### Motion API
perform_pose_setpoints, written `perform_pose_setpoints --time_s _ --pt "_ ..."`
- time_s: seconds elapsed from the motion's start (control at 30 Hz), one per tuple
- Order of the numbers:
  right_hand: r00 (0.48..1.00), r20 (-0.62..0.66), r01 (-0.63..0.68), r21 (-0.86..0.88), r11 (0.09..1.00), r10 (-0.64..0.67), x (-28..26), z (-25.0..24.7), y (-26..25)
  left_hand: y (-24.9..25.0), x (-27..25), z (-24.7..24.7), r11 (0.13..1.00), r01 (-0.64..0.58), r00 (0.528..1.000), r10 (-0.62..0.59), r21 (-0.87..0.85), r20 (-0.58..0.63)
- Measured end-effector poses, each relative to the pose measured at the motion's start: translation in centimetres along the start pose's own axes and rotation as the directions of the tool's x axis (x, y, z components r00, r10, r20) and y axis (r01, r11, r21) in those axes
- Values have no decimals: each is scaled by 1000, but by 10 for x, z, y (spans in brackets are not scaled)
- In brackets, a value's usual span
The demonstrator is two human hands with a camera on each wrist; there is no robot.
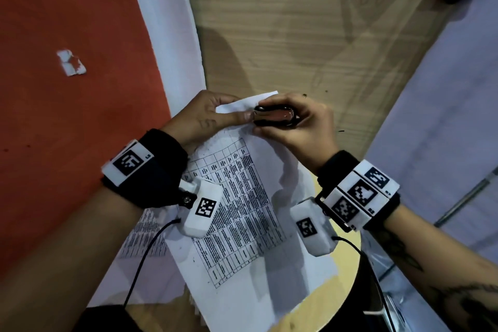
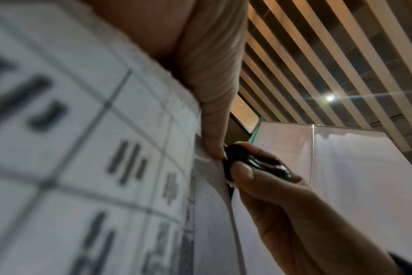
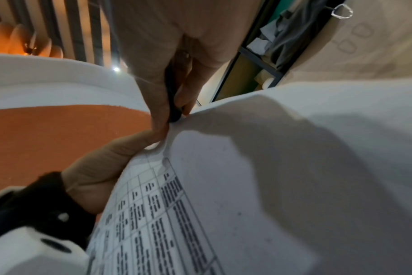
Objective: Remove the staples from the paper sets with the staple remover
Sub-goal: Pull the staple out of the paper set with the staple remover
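Head view: left hand (image 1: pixel 199 116) pinches top corner of paper set (image 1: pixel 242 210), held above wooden tabletop (image 1: pixel 283 35); right hand (image 1: pixel 299 127) grips staple remover (image 1: pixel 273 115) at that corner. Left wrist view: remover's black body between right fingers (image 2: pixel 242 173), against paper edge. Right wrist view: both hands meet at corner.

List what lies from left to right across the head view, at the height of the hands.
Red surface → left hand, pinching the paper set's corner → staple remover → right hand, its grip round the remover → wooden tabletop.
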State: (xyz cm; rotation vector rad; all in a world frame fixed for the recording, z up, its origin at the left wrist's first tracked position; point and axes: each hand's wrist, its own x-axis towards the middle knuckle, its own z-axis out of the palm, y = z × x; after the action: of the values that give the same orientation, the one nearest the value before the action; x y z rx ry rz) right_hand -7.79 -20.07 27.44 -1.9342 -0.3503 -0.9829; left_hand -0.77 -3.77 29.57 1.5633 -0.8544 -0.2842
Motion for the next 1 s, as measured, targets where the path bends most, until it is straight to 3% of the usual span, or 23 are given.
perform_pose_setpoints --time_s 0.1,0.2,0.27,0.33,0.47,0.6,0.77,0.83,0.9,1.0 --pt "998 -7 -62 7 998 62 1 2 -1 -10 3 3 984 -49 991 69 172 -113" --pt "996 -1 83 -219 972 -85 1 5 0 -26 7 5 881 -68 946 206 468 -250" --pt "989 12 144 -357 923 -150 0 7 2 -28 6 5 844 -53 931 235 534 -280" --pt "991 23 129 -443 887 -133 -3 6 8 -30 6 0 822 -36 924 244 569 -294" --pt "996 69 -16 -539 842 63 -15 0 23 -36 9 -15 780 6 941 208 626 -268" --pt "934 74 -241 -593 768 350 -20 -5 35 -38 9 -21 784 22 966 143 620 -215" --pt "881 95 -361 -501 787 464 -13 -9 33 -37 7 -29 758 21 961 164 652 -222" --pt "847 118 -464 -312 829 519 -11 -11 31 -37 5 -31 740 24 956 181 673 -232" --pt "777 229 -596 -30 802 586 -11 -13 28 -38 4 -32 738 24 946 201 674 -253" --pt "673 455 -706 162 689 583 -13 -11 25 -39 1 -30 757 20 936 215 653 -278"
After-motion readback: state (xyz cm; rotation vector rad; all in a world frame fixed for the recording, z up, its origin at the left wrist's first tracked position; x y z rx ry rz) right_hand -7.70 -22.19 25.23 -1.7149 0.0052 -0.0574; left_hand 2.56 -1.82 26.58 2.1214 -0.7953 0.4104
